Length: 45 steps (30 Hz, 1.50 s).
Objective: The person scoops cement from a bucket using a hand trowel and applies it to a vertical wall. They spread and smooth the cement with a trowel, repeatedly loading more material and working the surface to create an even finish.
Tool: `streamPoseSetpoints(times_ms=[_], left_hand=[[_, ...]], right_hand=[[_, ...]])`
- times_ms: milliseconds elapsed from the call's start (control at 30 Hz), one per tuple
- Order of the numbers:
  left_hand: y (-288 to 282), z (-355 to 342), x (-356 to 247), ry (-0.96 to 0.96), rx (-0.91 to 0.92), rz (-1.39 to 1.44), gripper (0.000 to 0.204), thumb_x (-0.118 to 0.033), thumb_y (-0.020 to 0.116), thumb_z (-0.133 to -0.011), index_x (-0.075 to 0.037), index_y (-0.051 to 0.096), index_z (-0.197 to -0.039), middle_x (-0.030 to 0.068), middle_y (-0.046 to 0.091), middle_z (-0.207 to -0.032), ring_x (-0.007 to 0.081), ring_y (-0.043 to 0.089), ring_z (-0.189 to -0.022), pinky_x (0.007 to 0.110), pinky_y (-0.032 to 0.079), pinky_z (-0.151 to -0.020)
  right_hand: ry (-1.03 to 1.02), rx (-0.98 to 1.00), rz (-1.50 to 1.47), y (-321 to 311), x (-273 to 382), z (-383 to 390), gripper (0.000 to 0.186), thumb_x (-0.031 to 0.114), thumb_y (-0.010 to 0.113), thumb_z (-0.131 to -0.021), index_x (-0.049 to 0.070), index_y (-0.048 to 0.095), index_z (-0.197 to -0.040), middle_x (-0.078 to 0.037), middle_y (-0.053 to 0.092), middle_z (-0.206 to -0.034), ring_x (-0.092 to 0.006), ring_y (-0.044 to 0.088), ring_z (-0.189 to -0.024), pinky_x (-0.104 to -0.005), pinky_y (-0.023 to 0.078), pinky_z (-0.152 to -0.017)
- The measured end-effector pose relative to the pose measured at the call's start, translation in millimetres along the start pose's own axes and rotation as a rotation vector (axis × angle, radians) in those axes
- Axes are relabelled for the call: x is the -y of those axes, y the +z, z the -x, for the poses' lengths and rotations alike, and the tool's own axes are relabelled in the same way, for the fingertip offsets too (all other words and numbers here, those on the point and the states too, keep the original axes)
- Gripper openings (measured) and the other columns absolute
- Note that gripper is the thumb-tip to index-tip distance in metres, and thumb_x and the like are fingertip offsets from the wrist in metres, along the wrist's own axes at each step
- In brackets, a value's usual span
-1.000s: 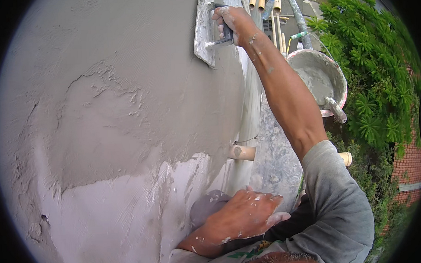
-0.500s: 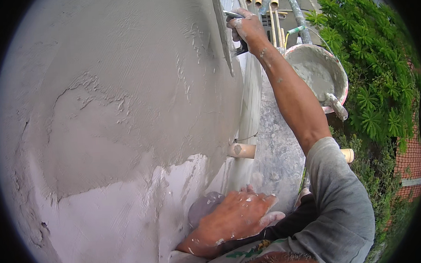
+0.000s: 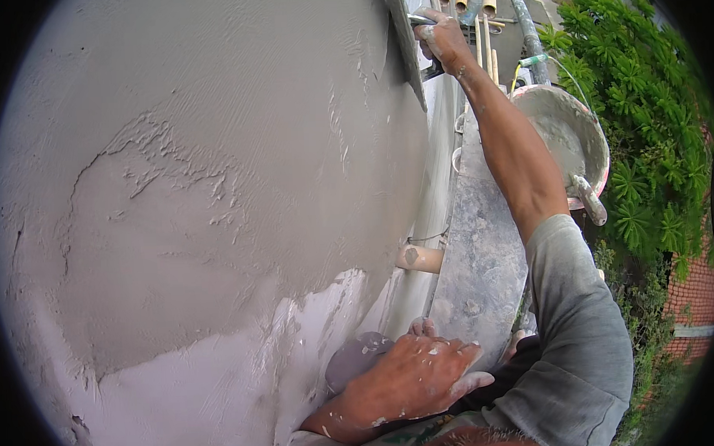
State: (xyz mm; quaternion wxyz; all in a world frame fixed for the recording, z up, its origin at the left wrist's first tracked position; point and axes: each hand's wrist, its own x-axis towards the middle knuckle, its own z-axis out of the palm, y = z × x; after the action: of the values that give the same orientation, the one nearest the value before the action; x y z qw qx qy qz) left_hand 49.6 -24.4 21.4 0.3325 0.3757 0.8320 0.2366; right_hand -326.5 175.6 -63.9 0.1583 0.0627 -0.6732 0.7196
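My right hand (image 3: 443, 41) is wrapped round the handle of a plastering trowel (image 3: 406, 40), far off at the top of the view. The trowel's long flat blade stands edge-on to me against the wet grey plaster (image 3: 237, 172) on the wall. Mortar smears my fingers and forearm. Low in the view, my left hand (image 3: 413, 378) rests near my body with its thumb held apart, holding nothing that shows. Some of its fingertips are hidden. A grey rounded shape (image 3: 354, 361) with white specks lies beside it, against the bare pale wall (image 3: 198, 394).
A bucket (image 3: 597, 128) of grey mortar stands right of my forearm, a mortar-caked tool handle (image 3: 590, 199) over its rim. A narrow board (image 3: 480, 258) runs below the wall. A bamboo end (image 3: 421, 258) juts beside it. Poles, a plastic bottle (image 3: 472, 7) and leafy plants (image 3: 624, 96) lie beyond.
The view has shifted, so wall, bucket and board sit further right or lower. My right hand still grips the trowel at the wall; my left hand keeps nearly the same pose.
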Motion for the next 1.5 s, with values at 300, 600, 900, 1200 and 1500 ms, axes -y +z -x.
streamPoseSetpoints(times_ms=[300,600,900,1200,1500], left_hand=[[-2,-8,-15,0.010,0.120,-0.038,0.043,-0.042,0.046,-0.095,-0.002,0.062,-0.097,0.0224,0.067,-0.084,0.0441,0.065,-0.082,0.072,0.029,-0.094],[10,-8,-7,-0.167,0.326,0.173,0.032,-0.028,0.050,-0.089,0.000,0.064,-0.082,0.0247,0.063,-0.076,0.0412,0.063,-0.076,0.051,0.047,-0.071],[39,99,-51,-0.545,0.183,0.302,0.033,-0.020,0.058,-0.084,-0.007,0.061,-0.114,0.0197,0.056,-0.124,0.0322,0.053,-0.116,0.046,0.034,-0.102],[78,155,-92,-0.910,-0.031,0.189,0.045,-0.026,0.060,-0.085,-0.007,0.055,-0.125,0.0175,0.046,-0.136,0.0370,0.045,-0.124,0.048,0.035,-0.103],[93,132,-94,-0.978,0.190,-0.027,0.046,-0.034,0.059,-0.085,-0.007,0.057,-0.122,0.0147,0.051,-0.129,0.0327,0.050,-0.118,0.046,0.043,-0.094]], right_hand=[[-0.101,0.127,0.168,30,14,139,0.021,0.003,0.063,-0.068,0.004,0.063,-0.090,-0.011,0.062,-0.080,-0.0210,0.056,-0.075,-0.0313,0.046,-0.068],[0.199,0.206,0.013,76,78,248,0.020,-0.001,0.061,-0.066,0.001,0.059,-0.085,-0.011,0.059,-0.076,-0.0218,0.056,-0.069,-0.0302,0.044,-0.068],[0.374,0.213,-0.162,95,158,313,0.026,0.001,0.067,-0.064,-0.001,0.057,-0.088,-0.016,0.058,-0.080,-0.0323,0.059,-0.071,-0.0357,0.045,-0.066],[0.711,0.321,-0.608,105,225,336,0.032,-0.006,0.066,-0.065,-0.001,0.059,-0.096,-0.012,0.062,-0.090,-0.0239,0.060,-0.080,-0.0306,0.046,-0.073],[1.204,-0.444,-0.966,42,59,304,0.030,0.024,0.052,-0.094,0.005,0.061,-0.115,-0.007,0.065,-0.101,-0.0161,0.063,-0.089,-0.0304,0.052,-0.078]])
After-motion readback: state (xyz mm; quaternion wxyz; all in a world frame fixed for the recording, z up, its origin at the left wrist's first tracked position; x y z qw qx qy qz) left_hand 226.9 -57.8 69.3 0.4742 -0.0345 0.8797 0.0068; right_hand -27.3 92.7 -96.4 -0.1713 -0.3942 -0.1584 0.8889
